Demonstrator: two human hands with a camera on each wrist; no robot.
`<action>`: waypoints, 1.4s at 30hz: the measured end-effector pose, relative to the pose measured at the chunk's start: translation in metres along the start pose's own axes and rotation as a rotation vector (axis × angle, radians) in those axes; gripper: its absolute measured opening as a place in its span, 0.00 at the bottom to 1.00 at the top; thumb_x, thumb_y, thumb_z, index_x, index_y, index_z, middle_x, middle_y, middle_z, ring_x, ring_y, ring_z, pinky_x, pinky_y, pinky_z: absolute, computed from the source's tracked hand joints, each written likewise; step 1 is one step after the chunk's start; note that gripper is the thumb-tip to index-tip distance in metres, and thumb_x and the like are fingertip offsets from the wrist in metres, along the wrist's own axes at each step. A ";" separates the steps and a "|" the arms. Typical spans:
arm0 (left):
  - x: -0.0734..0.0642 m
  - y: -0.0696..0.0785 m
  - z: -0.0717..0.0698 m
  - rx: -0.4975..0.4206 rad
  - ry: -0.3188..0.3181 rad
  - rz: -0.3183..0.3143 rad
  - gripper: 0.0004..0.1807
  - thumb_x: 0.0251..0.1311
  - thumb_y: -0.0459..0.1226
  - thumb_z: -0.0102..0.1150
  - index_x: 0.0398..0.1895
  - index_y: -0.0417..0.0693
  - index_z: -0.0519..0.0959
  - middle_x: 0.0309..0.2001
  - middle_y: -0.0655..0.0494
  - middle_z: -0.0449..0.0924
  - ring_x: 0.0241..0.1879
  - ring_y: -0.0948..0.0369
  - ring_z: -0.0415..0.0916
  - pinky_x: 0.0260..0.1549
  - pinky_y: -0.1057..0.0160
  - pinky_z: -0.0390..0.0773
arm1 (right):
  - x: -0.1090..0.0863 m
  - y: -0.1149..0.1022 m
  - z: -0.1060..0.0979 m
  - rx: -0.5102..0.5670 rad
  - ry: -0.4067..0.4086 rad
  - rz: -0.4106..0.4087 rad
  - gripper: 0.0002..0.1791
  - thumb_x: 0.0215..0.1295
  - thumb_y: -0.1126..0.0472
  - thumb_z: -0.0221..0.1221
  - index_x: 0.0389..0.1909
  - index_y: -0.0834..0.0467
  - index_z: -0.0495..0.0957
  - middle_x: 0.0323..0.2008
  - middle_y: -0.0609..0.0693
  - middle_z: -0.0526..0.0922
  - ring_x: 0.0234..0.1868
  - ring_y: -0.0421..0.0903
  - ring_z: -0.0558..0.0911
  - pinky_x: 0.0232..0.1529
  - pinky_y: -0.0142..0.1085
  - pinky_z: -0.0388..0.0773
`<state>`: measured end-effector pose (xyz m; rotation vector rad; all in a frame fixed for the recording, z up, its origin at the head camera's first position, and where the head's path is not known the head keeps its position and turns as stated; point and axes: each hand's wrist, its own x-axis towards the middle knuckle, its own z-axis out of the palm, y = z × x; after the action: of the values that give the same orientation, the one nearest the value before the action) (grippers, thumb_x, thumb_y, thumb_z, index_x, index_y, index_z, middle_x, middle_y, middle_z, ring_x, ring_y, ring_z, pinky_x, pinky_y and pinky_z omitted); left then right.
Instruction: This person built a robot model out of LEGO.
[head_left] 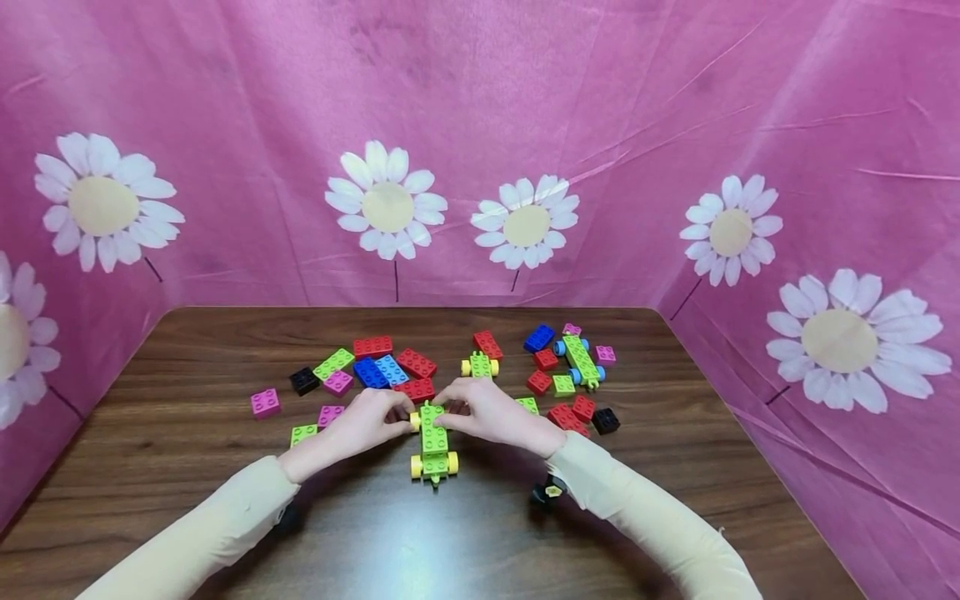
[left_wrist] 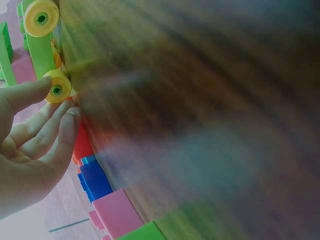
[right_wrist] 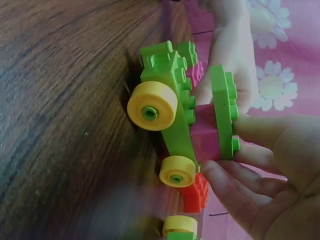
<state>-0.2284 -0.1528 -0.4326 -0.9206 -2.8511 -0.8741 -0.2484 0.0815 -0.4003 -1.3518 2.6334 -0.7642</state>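
Note:
Between both hands a toy car with a green base [head_left: 435,463] and yellow wheels stands on the wooden table, its length pointing away from me. A pink brick [right_wrist: 206,134] sits on the base, topped by a long green brick [right_wrist: 223,112] with studs. My left hand [head_left: 367,419] holds the car at its far left yellow wheel [left_wrist: 58,86], with thumb and fingers around it. From the right, my right hand [head_left: 486,412] grips the far end of the green brick, fingertips also close against the pink one.
Beyond the hands stands another green base with yellow wheels [head_left: 480,365]. A green base with blue wheels [head_left: 581,361] is at the back right. Loose red, blue, pink, black and green bricks lie on both sides, including a pink brick [head_left: 265,403] at left. A pink flowered cloth [head_left: 450,275] hangs behind.

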 end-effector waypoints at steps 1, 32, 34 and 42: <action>0.000 0.000 0.000 -0.001 0.000 0.001 0.06 0.55 0.34 0.70 0.34 0.42 0.84 0.30 0.54 0.86 0.29 0.64 0.81 0.30 0.71 0.77 | 0.000 0.000 0.000 -0.003 0.003 -0.001 0.15 0.65 0.54 0.64 0.48 0.59 0.84 0.41 0.51 0.88 0.36 0.43 0.82 0.36 0.27 0.78; 0.003 -0.003 -0.001 -0.012 -0.005 -0.020 0.07 0.56 0.35 0.70 0.35 0.42 0.85 0.30 0.55 0.86 0.28 0.68 0.80 0.29 0.71 0.78 | 0.011 -0.015 -0.007 -0.060 -0.053 0.075 0.12 0.61 0.58 0.68 0.43 0.60 0.85 0.38 0.52 0.86 0.36 0.42 0.83 0.37 0.26 0.78; 0.003 -0.002 -0.001 -0.012 -0.004 -0.022 0.07 0.56 0.35 0.70 0.35 0.42 0.85 0.30 0.55 0.86 0.28 0.67 0.80 0.29 0.70 0.78 | 0.011 -0.015 -0.007 -0.049 -0.054 0.070 0.11 0.61 0.59 0.68 0.42 0.60 0.85 0.38 0.52 0.86 0.36 0.43 0.84 0.38 0.28 0.81; 0.002 -0.001 -0.002 -0.018 -0.009 -0.034 0.07 0.56 0.35 0.70 0.35 0.41 0.85 0.30 0.54 0.86 0.29 0.67 0.80 0.30 0.70 0.78 | 0.012 -0.013 -0.006 -0.026 -0.060 0.065 0.11 0.62 0.59 0.67 0.43 0.61 0.85 0.39 0.53 0.86 0.37 0.45 0.85 0.40 0.33 0.84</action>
<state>-0.2306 -0.1533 -0.4313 -0.8831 -2.8793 -0.9024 -0.2479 0.0680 -0.3875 -1.2672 2.6358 -0.6723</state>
